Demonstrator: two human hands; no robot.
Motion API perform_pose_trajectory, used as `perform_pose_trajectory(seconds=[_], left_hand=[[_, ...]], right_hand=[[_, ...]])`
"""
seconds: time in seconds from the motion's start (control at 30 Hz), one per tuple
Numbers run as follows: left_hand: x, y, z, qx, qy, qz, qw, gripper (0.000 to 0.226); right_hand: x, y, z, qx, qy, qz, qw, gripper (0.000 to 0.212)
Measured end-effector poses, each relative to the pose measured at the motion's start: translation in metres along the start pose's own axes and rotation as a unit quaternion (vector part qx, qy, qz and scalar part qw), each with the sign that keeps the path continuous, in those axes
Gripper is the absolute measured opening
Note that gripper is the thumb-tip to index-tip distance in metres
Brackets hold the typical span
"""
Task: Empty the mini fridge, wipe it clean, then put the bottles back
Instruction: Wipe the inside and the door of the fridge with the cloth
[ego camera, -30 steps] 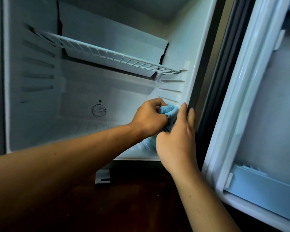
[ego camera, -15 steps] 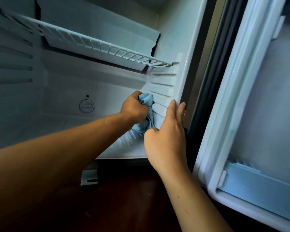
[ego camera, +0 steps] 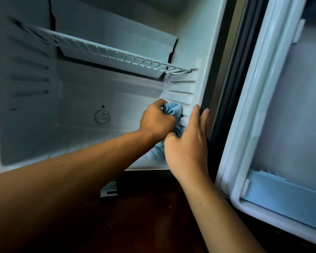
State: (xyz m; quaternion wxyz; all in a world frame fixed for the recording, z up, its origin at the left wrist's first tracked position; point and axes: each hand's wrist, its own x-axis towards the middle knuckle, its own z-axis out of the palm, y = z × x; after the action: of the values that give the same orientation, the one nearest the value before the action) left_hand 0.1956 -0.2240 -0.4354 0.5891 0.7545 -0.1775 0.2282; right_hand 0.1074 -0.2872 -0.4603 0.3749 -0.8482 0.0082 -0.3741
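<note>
The white mini fridge (ego camera: 80, 99) stands open with no bottles inside. My left hand (ego camera: 156, 120) reaches in from the lower left and grips a bunched light-blue cloth (ego camera: 172, 110), pressing it against the ribbed right inner wall (ego camera: 182, 92). My right hand (ego camera: 188, 143) rests flat on the front edge of that wall, fingers straight and pointing up, just right of the cloth. The cloth's lower part hangs behind my right hand and is mostly hidden.
A white wire shelf (ego camera: 117, 53) spans the upper part of the fridge. A round dial (ego camera: 102, 116) sits on the back wall. The open door (ego camera: 281, 125) with its lower rack (ego camera: 285, 192) stands at the right. Dark wooden floor (ego camera: 144, 225) lies below, with a metal foot bracket (ego camera: 109, 190).
My left hand with the cloth moved deeper along the right wall and slightly upward, then stayed there. My right hand kept its place on the wall's front edge; the view shifted a little.
</note>
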Motion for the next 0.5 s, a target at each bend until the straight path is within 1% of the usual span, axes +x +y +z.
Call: perform_pose_trajectory(seconds=[0.27, 0.4, 0.5], left_hand=[[0.020, -0.015, 0.006, 0.062, 0.034, 0.055, 0.996, 0.018], [0.035, -0.020, 0.005, 0.077, 0.045, 0.043, 0.995, 0.020], [0.040, -0.015, 0.004, 0.067, 0.040, 0.021, 0.997, 0.023]], right_hand=[[0.004, 0.006, 0.008, -0.045, -0.002, -0.006, 0.999, 0.083], [0.003, 0.009, 0.009, -0.044, 0.001, -0.012, 0.999, 0.085], [0.006, 0.010, 0.009, -0.027, 0.008, -0.006, 1.000, 0.087]])
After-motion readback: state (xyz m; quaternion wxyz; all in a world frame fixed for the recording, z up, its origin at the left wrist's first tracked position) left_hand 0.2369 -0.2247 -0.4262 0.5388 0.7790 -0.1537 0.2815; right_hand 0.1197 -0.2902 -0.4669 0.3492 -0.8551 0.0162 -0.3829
